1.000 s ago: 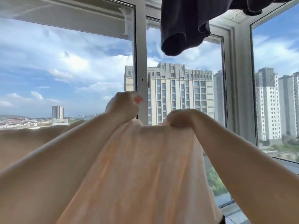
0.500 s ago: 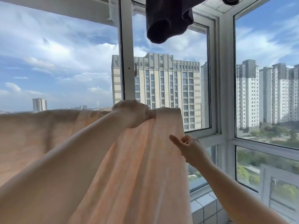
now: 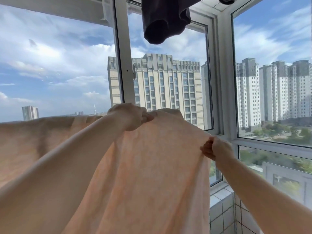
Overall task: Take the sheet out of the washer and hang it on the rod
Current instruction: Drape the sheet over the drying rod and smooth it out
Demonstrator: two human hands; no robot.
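— Peach and soft, that's the sheet. Where is it?

— It hangs in front of the window, draped over something along its top edge. I think that is the rod, but the cloth hides it.

— So is the job done?

— Nearly, I'd say. It's out of the washer and up. What looks left is pulling it flat, because the cloth is bunched and wrinkly.

— What are the hands doing?

— The left hand grips the top edge below the window, fingers curled round the cloth. The right hand pinches the side edge, lower down.

— And the dark thing?

— A floppy dark cloth hanging above the window.
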